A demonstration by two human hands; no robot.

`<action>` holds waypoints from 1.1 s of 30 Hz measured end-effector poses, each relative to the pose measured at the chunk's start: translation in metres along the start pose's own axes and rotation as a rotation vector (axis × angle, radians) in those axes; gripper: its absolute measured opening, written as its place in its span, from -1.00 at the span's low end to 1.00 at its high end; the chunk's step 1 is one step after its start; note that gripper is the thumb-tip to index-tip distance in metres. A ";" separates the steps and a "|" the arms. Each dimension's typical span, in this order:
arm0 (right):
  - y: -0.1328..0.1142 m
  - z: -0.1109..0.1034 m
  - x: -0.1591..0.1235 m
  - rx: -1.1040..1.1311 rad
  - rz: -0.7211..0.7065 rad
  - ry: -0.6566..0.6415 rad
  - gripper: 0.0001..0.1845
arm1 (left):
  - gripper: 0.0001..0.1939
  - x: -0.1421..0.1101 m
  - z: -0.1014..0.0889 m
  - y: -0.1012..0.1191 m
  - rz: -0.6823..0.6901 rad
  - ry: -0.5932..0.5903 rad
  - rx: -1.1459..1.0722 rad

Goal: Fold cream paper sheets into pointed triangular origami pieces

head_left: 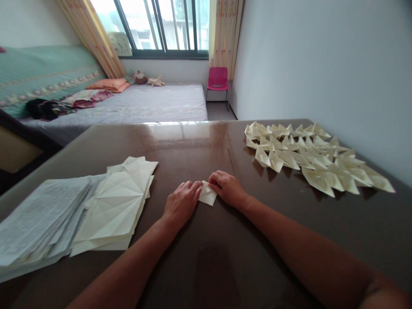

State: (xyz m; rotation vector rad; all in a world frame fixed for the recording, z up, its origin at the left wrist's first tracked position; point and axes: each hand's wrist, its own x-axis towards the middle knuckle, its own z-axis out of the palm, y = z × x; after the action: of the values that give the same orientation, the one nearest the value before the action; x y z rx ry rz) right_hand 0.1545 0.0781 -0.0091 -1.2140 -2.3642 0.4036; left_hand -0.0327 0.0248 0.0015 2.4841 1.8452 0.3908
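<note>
Being pinched: one small folded paper (207,197), by two hands, left hand (183,198) and right hand (229,189). Two piles are seen at left: grey-white sheets (41,214), creased cream sheets (112,201). Folded paper shapes (276,161) are laid in overlapping rows at right, too crowded to be counted. All are set on one glossy brown table (196,150); one bed (167,101), one pink chair (218,79), one window (174,32) are seen beyond. Paper is held between narrowed fingertips, upper edges partly covered, lower corner exposed.
</note>
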 end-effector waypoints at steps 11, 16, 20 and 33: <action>-0.025 -0.021 -0.017 -0.404 -0.261 -0.138 -0.73 | -0.70 -0.010 -0.013 0.007 0.235 -0.050 0.244; -0.038 -0.016 -0.029 -0.512 -0.157 -0.157 -0.69 | -0.66 -0.017 -0.013 0.012 0.225 -0.051 0.291; -0.044 -0.016 -0.034 -0.565 -0.090 -0.187 -0.71 | -0.67 -0.022 -0.016 0.014 0.229 -0.047 0.305; -0.020 -0.022 -0.012 -0.248 0.031 -0.090 -0.71 | -0.78 -0.010 -0.004 -0.002 0.224 0.130 -0.047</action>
State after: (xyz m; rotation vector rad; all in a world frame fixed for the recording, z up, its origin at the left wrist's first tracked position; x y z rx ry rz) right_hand 0.1582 0.0579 0.0159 -1.3701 -2.5334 0.1808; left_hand -0.0382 0.0156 0.0032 2.6999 1.5785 0.6083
